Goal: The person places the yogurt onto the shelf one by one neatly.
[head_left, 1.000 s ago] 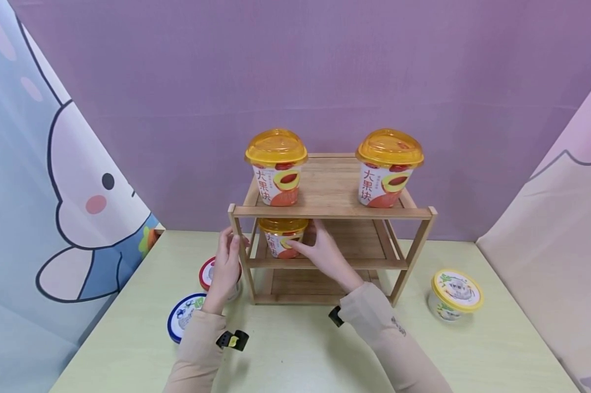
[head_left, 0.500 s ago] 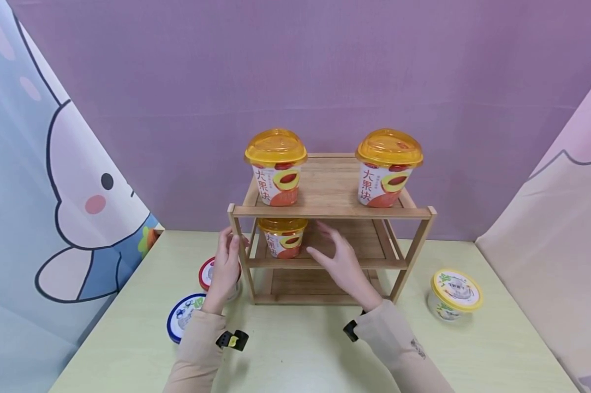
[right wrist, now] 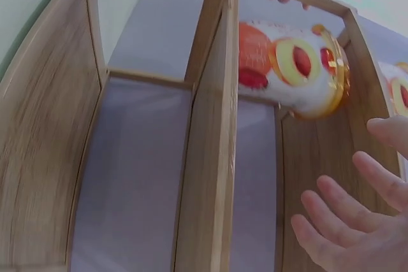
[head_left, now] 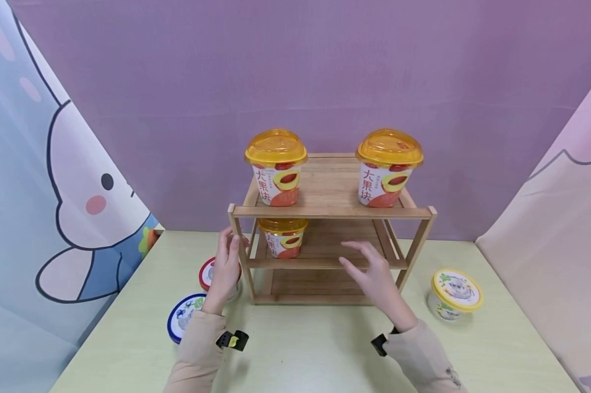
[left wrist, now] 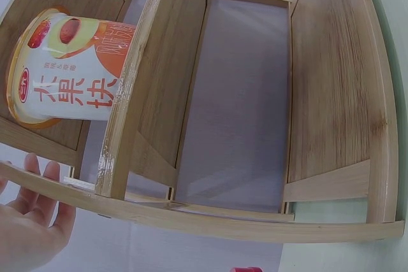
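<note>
A three-tier wooden rack (head_left: 332,212) stands on the table. My left hand (head_left: 225,265) holds its left front post, with fingertips curled past the post in the right wrist view. On the middle tier's left side sits a peach yogurt cup (head_left: 284,244) with an orange lid, upright. My right hand (head_left: 376,273) is in front of the middle tier's right part, fingers spread and holding nothing. Two more peach cups are on the top tier, one cup (head_left: 278,177) at left and another cup (head_left: 386,177) at right.
A red-lidded tub (head_left: 208,273) and a blue-lidded tub (head_left: 179,319) are partly hidden by my left hand and arm. A yellow-lidded tub (head_left: 454,295) stands right of the rack. Behind the table (head_left: 295,349) hangs a purple curtain (head_left: 295,76).
My right hand has let go of the peach cup on the middle tier and drawn back to the right and toward me. The cup stays in place; my left hand has not moved.
</note>
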Motion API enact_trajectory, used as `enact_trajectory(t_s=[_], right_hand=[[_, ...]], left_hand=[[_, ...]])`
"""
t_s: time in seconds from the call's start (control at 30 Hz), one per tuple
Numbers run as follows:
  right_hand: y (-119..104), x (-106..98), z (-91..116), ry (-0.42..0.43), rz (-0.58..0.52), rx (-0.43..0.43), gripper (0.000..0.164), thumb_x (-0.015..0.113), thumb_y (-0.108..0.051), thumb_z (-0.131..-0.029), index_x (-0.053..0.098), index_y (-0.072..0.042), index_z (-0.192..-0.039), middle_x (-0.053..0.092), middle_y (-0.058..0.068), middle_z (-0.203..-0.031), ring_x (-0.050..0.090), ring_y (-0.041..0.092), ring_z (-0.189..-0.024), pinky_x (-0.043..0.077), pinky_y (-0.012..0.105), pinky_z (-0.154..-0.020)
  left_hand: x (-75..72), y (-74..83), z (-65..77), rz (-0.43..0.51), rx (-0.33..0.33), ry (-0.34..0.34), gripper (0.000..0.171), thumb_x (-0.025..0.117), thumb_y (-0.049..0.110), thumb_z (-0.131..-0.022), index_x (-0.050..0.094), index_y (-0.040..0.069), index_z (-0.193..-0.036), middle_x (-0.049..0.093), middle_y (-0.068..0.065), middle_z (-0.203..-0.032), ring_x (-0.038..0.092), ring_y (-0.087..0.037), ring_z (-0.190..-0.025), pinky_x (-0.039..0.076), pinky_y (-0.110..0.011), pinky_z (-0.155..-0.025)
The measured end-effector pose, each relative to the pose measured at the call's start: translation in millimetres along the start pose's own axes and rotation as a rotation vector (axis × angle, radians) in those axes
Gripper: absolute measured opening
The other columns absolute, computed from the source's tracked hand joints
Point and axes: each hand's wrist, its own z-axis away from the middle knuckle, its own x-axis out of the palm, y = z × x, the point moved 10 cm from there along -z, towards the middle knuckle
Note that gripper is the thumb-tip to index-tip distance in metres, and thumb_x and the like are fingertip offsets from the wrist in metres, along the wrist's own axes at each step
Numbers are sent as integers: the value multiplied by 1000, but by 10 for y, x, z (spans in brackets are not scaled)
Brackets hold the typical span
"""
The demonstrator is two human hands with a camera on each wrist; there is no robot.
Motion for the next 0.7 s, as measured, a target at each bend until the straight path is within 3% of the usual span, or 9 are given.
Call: enact_trajectory(t_s=[0.2, 0.33, 0.43, 0.57, 0.7], right_hand=[[67, -241, 130, 35, 52, -8, 26, 65, -5, -79, 60, -6, -105, 59, 5, -105, 54, 19, -98, 44, 33, -81], [166, -361, 213, 38, 81, 28, 25, 63, -5, -81, 60, -7, -105, 60, 5, -104, 54, 16, -92, 44, 20, -74], [234, -441, 281, 45, 103, 44, 24, 62, -3, -81, 60, -6, -105, 61, 6, -102, 52, 11, -92, 37, 11, -80], [318, -550, 382, 74, 106, 42, 22, 63, 1, -78, 61, -3, -100, 62, 9, -99, 50, 1, -95, 31, 6, -85], [419, -657, 485, 101, 129, 65, 21, 64, 2, -77, 62, -3, -96, 63, 8, -94, 48, -7, -89, 35, 5, -77]], left_hand=[[1, 1, -3, -3, -8, 3, 37, 31, 28, -97, 31, 6, -127, 47, -24, -102, 46, -33, -101, 37, -55, -84], [-1, 7, -11, 14, -2, 5, 37, 30, 28, -97, 31, 5, -126, 46, -24, -100, 45, -39, -102, 37, -55, -85], [2, -4, -14, 17, -7, 2, 38, 30, 29, -97, 31, 5, -126, 46, -24, -101, 44, -40, -103, 36, -56, -85], [2, -11, -17, 18, -4, 3, 38, 30, 28, -97, 31, 4, -126, 46, -25, -101, 45, -39, -102, 37, -55, -85], [5, -8, -19, 30, 4, 2, 36, 31, 26, -97, 31, 4, -126, 45, -27, -101, 45, -37, -100, 35, -54, -86]])
